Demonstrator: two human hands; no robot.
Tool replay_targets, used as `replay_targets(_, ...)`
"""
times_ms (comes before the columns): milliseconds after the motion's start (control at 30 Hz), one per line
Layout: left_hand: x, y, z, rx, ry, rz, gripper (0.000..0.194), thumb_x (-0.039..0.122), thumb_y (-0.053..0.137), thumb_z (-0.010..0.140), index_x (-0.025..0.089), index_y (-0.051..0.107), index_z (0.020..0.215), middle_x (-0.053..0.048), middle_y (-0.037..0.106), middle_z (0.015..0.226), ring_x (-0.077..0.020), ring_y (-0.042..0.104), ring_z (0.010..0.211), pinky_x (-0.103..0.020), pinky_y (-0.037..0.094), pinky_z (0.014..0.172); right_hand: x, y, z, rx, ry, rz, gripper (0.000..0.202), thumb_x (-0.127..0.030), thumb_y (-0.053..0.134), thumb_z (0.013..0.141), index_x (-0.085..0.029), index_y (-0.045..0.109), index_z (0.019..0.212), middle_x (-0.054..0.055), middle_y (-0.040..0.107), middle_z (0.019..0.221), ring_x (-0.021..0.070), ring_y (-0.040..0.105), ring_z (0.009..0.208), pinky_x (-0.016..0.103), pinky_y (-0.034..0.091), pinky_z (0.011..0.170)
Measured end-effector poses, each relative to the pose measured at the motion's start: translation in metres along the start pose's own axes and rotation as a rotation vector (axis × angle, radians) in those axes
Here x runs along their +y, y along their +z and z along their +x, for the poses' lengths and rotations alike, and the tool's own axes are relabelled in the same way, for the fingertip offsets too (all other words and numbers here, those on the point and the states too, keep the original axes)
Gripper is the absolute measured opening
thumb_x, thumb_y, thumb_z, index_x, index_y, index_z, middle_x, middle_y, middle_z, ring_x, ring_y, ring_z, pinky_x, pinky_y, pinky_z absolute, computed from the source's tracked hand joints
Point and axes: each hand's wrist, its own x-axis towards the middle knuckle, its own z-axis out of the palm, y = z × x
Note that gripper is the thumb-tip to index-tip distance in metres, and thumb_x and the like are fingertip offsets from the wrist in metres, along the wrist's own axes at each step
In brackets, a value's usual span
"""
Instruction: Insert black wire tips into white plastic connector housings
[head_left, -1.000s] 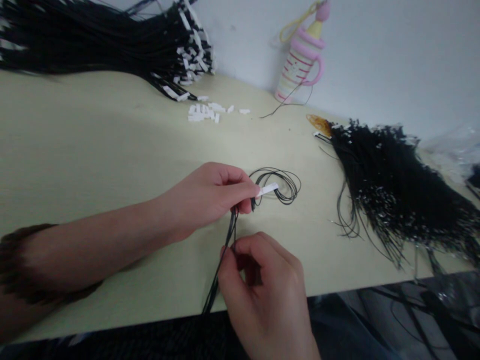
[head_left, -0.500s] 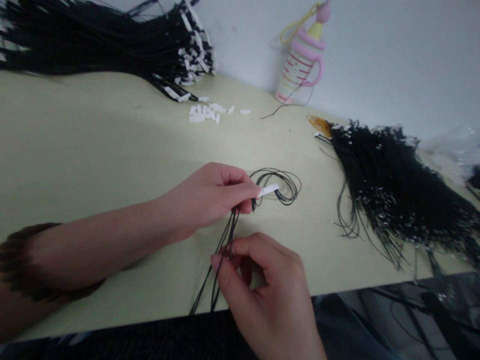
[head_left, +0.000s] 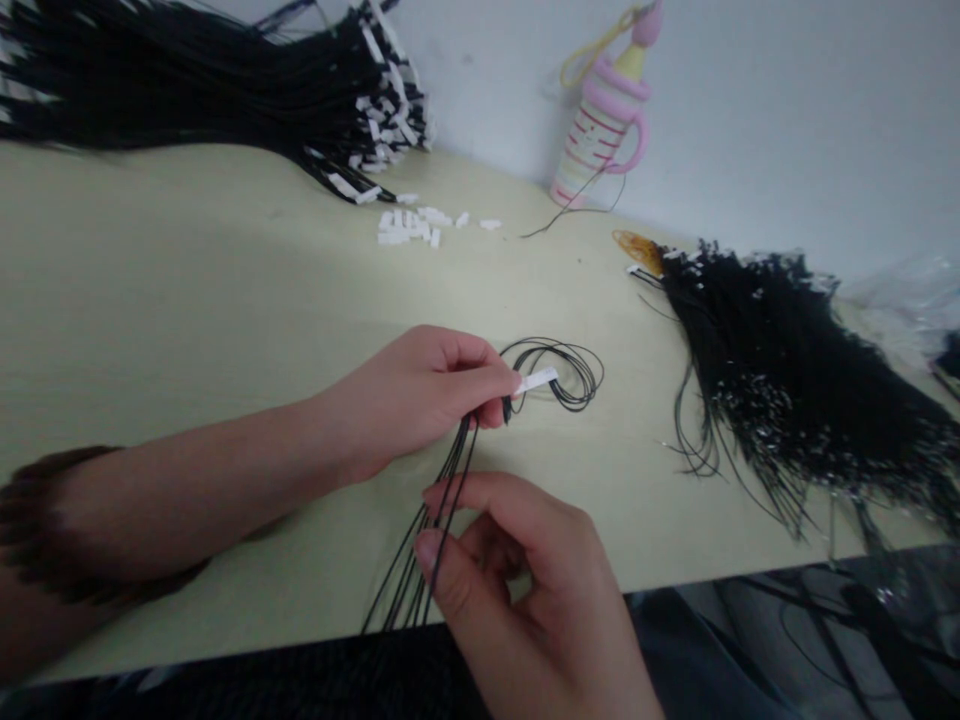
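Pale tabletop [head_left: 187,280], cable bundles [head_left: 210,90], bottle [head_left: 595,130] behind, left hand [head_left: 427,385] pinching wires [head_left: 452,462], right hand [head_left: 566,560] unclosed

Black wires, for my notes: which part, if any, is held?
Left hand pinches the black wires at the white piece; whether the right hand grips lower is unclear.

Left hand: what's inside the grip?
Left hand pinches a white strip at one end; the other end sticks out. Thin black wires emerge below the hand. The pinched end and whatever the curled fingers enclose are covered.
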Motion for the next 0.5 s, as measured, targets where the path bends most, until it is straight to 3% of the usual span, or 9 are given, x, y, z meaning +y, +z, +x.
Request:
replay_targets(200,0.002,0.0,-0.001,0.008,-0.006,-0.014,0.026,0.026,0.061,0.08,0.016,0.061,0.056,0.004,0.057,0.052,-0.0066,0.045,0.051,-0.019,0.031,0.049,0.002,0.0,0.001,-0.024,-0.154,0.053,0.028,-0.008,0.053,0.085,-0.026,0.069,0.098,-0.003,0.063,0.08,0.007,0.053,0.059,0.017,0.039,0.048)
replay_targets(300,0.001,-0.002,0.0,0.024,-0.01,-0.008,0.027,0.028,0.06,0.08,0.016,0.061,0.056,0.003,0.057,0.053,-0.0076,0.045,0.052,-0.02,0.032,0.051,0.001,-0.005,0.007,0.006,-0.172,0.014,0.024,-0.004,0.053,0.082,-0.021,0.07,0.086,-0.001,0.066,0.086,0.0082,0.056,0.063,0.019,0.041,0.051)
replay_targets(400,-0.001,-0.004,0.001,0.012,0.004,-0.036,0.027,0.028,0.059,0.079,0.017,0.062,0.055,0.003,0.057,0.053,-0.0078,0.046,0.053,-0.02,0.033,0.052,0.002,-0.012,0.01,0.054,-0.195,-0.067,0.02,-0.005,0.055,0.081,-0.018,0.067,0.074,0.0,0.066,0.081,0.0095,0.058,0.067,0.02,0.044,0.057)
replay_targets(500,-0.001,-0.004,0.002,-0.006,0.006,-0.057,0.027,0.028,0.059,0.079,0.017,0.061,0.054,0.003,0.057,0.053,-0.0079,0.047,0.053,-0.019,0.035,0.054,0.004,-0.016,0.011,0.114,-0.174,-0.105,0.015,-0.005,0.057,0.079,-0.018,0.065,0.078,-0.003,0.064,0.071,0.0084,0.056,0.061,0.019,0.044,0.056)
